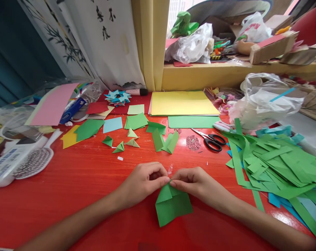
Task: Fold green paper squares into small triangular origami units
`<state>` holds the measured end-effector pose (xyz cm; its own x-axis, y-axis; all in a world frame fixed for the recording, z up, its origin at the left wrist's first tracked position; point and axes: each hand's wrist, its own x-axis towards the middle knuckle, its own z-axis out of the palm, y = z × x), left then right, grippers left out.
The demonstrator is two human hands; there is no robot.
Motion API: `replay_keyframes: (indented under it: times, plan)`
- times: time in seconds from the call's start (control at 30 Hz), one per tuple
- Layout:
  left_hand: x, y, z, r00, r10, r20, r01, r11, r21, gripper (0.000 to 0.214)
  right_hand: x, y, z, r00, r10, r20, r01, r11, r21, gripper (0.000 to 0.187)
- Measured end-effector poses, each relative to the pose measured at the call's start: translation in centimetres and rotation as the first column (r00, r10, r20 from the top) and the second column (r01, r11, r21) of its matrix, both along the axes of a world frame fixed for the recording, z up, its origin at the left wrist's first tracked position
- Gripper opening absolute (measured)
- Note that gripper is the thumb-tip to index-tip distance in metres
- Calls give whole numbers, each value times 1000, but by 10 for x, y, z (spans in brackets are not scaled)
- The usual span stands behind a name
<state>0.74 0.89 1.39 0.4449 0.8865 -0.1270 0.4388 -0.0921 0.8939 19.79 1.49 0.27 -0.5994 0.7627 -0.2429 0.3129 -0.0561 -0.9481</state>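
Observation:
A partly folded green sheet of paper (173, 207) hangs just over the red table, its top corners turned in to a point. My left hand (149, 179) pinches it near that tip between thumb and forefinger. On the other side of the tip, my right hand (190, 179) pinches the same paper, the two thumbs almost meeting. Beyond my hands lie two creased green pieces (165, 141) and small folded green triangles (119, 147). Farther back are a stack of green squares (136, 121) and a light blue square (113, 124).
Black-handled scissors (212, 141) lie at centre right. A heap of green paper strips (275, 167) covers the right side. Yellow sheets (184, 103) and a blue folded paper ring (118, 98) sit at the back. A white hairbrush (35, 162) rests at left.

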Motion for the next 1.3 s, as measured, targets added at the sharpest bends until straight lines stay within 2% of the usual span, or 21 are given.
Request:
replay_keyframes:
  times: [0.2,0.33,0.47,0.6,0.7,0.8,0.9,1.03,1.13,1.2,1.3]
  plan:
    - [-2,1,0,997,55,50,-51,996,-73,14,4,3,-2,998,55,28,-56,998,27,27]
    - [-5,3,0,985,124,122,-108,986,-130,15,8,8,-2,999,48,15,-48,999,9,26]
    - [-7,2,0,953,218,210,-174,962,-209,17,9,14,2,994,-65,-82,61,997,-55,21]
    - [-9,4,0,845,399,355,-337,914,-226,19,5,16,3,946,-244,-214,206,960,-188,20]
    - [-5,4,-2,787,460,412,-374,885,-276,16,0,12,2,918,-263,-297,198,953,-231,22]
    - [1,0,-5,821,428,378,-317,892,-322,16,-4,6,-2,908,-239,-345,169,961,-221,29]
    - [4,-5,-9,888,336,313,-234,918,-320,16,-5,1,-5,919,-254,-303,190,956,-223,30]
    - [3,-7,-12,940,225,255,-165,957,-237,16,-4,-1,-5,931,-193,-311,117,962,-247,28]
    - [2,-6,-14,945,233,231,-196,965,-172,16,-4,-3,-6,944,-110,-311,40,974,-224,25]
    - [2,-5,-14,945,246,216,-211,962,-174,17,-5,-4,-8,943,-144,-300,89,978,-189,25]
    - [4,-4,-11,948,228,221,-171,954,-247,19,-4,-5,-9,927,-264,-266,239,963,-124,29]
